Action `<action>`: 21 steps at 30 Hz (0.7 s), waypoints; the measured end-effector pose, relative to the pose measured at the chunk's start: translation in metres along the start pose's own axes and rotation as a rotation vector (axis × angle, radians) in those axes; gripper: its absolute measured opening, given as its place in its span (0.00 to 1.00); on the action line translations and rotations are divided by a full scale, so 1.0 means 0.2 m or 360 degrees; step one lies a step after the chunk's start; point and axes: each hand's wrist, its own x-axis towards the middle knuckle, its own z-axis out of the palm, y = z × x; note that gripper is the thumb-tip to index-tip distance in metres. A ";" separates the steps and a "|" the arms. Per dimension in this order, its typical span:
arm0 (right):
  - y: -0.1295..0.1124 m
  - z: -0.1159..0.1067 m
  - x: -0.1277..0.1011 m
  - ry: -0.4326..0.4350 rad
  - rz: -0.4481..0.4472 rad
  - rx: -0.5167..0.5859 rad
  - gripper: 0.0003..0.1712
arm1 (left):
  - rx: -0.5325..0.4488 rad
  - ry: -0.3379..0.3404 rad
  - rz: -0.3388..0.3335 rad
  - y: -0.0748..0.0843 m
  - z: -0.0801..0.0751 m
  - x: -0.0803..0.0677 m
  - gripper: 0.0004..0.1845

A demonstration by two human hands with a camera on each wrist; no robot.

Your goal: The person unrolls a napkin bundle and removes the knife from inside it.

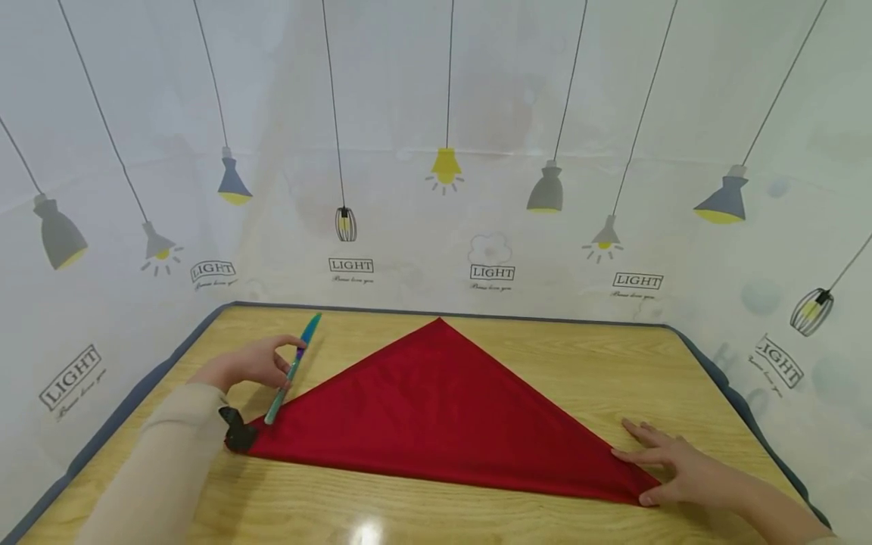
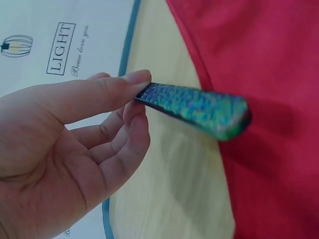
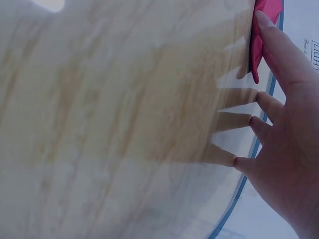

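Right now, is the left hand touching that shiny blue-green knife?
Touching. The left wrist view shows the left hand pinching the knife between thumb and fingertips; the head view agrees, with the knife's lower end at the red cloth.

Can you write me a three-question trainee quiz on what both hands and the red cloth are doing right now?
1. True or false: the left hand pinches the iridescent knife between thumb and fingertips.
2. What shape does the red cloth make on the wooden table? A) rolled tube B) triangle C) square
3. Fill in: the right hand rests with straight fingers on the cloth's ____ corner.

Key
1. True; the left wrist view shows the handle pinched at the fingertips.
2. B; the apex points toward the far edge of the table.
3. Right; the fingers lie flat, with no grip.
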 end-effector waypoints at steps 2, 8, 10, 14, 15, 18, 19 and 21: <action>0.00 0.00 0.00 0.0007 -0.0023 -0.0005 0.34 | -0.0036 0.0019 0.0004 0.02 -0.01 0.02 0.41; 0.01 0.00 0.00 0.0005 0.0014 -0.0004 0.33 | -0.0091 0.0065 -0.0078 0.04 -0.04 0.07 0.42; 0.01 0.00 0.00 0.0006 0.0023 0.0001 0.33 | -0.0107 0.0063 -0.0103 0.03 -0.05 0.09 0.42; 0.02 -0.01 0.00 0.0009 0.0020 0.0020 0.33 | -0.0189 0.0046 -0.0146 0.01 -0.06 0.13 0.42; 0.02 -0.01 0.00 0.0010 0.0020 0.0023 0.33 | -0.0206 0.0045 -0.0159 0.01 -0.06 0.13 0.42; 0.02 -0.01 0.00 0.0004 0.0033 0.0030 0.33 | -0.0221 0.0045 -0.0175 -0.01 -0.06 0.15 0.42; 0.02 0.00 -0.01 0.0000 0.0043 0.0039 0.33 | -0.0230 0.0036 -0.0173 -0.01 -0.06 0.16 0.42; 0.02 0.00 -0.01 -0.0007 0.0057 0.0057 0.33 | -0.0229 0.0010 -0.0155 -0.02 -0.05 0.17 0.41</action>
